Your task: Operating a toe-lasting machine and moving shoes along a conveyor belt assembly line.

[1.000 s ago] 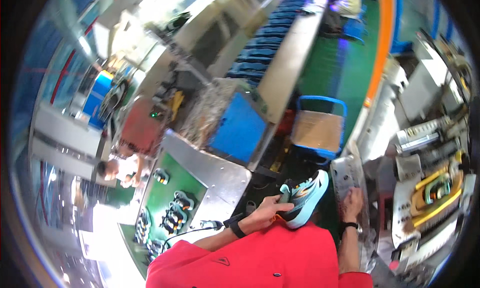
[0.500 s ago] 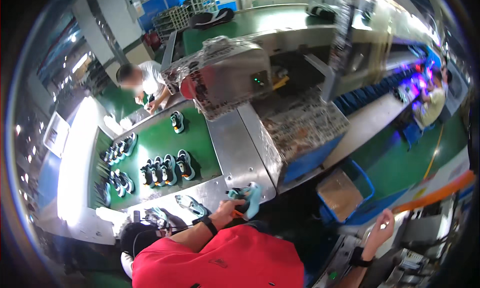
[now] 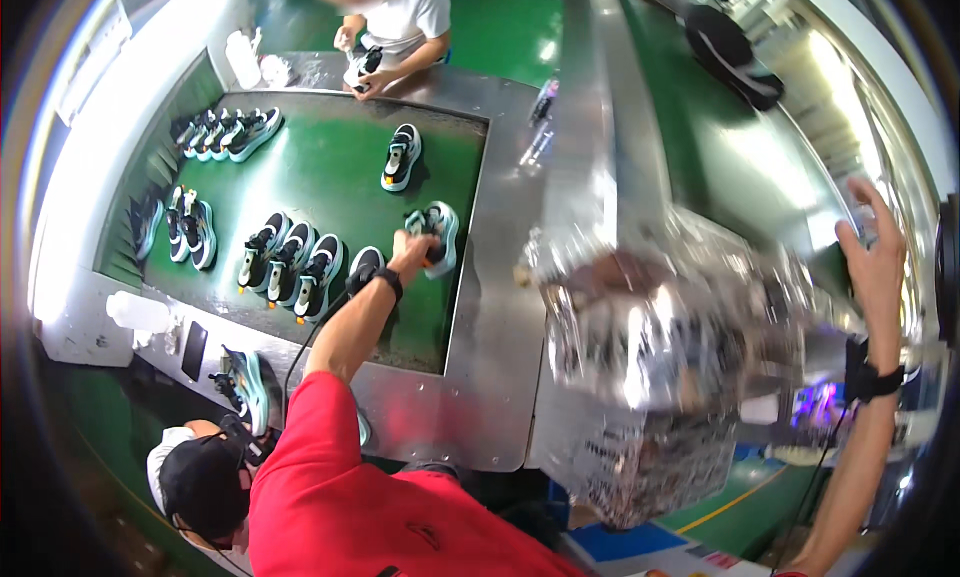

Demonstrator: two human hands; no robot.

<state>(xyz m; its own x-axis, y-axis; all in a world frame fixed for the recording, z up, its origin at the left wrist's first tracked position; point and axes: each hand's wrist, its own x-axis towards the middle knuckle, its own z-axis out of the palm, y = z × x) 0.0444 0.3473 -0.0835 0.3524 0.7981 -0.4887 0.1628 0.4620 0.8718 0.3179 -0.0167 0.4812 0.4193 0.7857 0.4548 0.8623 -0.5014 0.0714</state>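
Note:
My left hand (image 3: 412,251) reaches forward over the green belt (image 3: 330,167), its fingers closed on a black and light-blue sneaker (image 3: 443,239) near the belt's right edge. Beside it a sneaker (image 3: 366,264) is partly covered by my left forearm. To the left stands a row of three sneakers (image 3: 292,260) with orange details, and a single sneaker (image 3: 401,158) sits farther away. My right hand (image 3: 876,252) is raised at the far right, thumb and fingers apart, near the upper belt's edge. No object shows clearly in it.
A foil-wrapped machine (image 3: 640,347) stands right of the metal border (image 3: 500,277). A dark shoe (image 3: 730,57) lies on the upper belt. Across the belt a person (image 3: 410,27) handles a shoe; a capped person (image 3: 205,487) is close at lower left. More sneakers (image 3: 225,134) line the belt's left.
My left hand has carried the sneaker from the metal edge near my body forward onto the green belt. My right hand has risen toward the upper belt, and my view has turned.

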